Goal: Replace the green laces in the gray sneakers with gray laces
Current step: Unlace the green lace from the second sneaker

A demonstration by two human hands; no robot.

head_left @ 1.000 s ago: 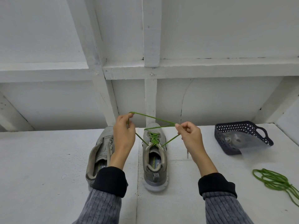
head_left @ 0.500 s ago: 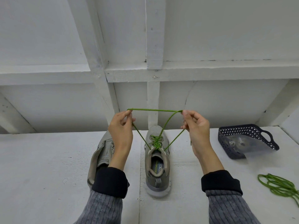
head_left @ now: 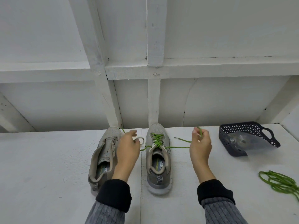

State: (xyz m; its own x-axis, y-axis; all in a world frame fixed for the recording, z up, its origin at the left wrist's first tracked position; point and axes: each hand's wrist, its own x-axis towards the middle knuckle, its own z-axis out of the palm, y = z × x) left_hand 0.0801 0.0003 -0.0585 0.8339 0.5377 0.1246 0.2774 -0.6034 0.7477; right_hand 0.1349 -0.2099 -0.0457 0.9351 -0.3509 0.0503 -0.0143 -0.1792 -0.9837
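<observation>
Both hands are lower and wider apart than before. The left hand point(head_left: 127, 148) and right hand point(head_left: 199, 145) pull the green lace point(head_left: 178, 147) out sideways, level with the right sneaker point(head_left: 159, 159), no longer raised above it.

grey ribbed sleeves point(head_left: 106, 214) with black cuffs point(head_left: 114, 194) on both arms

Two gray sneakers point(head_left: 131, 160) sit at frame centre, with zigzag-patterned heel tabs; the right one carries a bright green lace point(head_left: 157, 141). A dark navy basket point(head_left: 239, 131) with a diamond-cutout pattern stands at the right. A green lace bundle point(head_left: 281, 181) lies lower right. Sleeves point(head_left: 221, 206) are gray ribbed, with black cuffs. The table point(head_left: 40, 175) and wall are white.
</observation>
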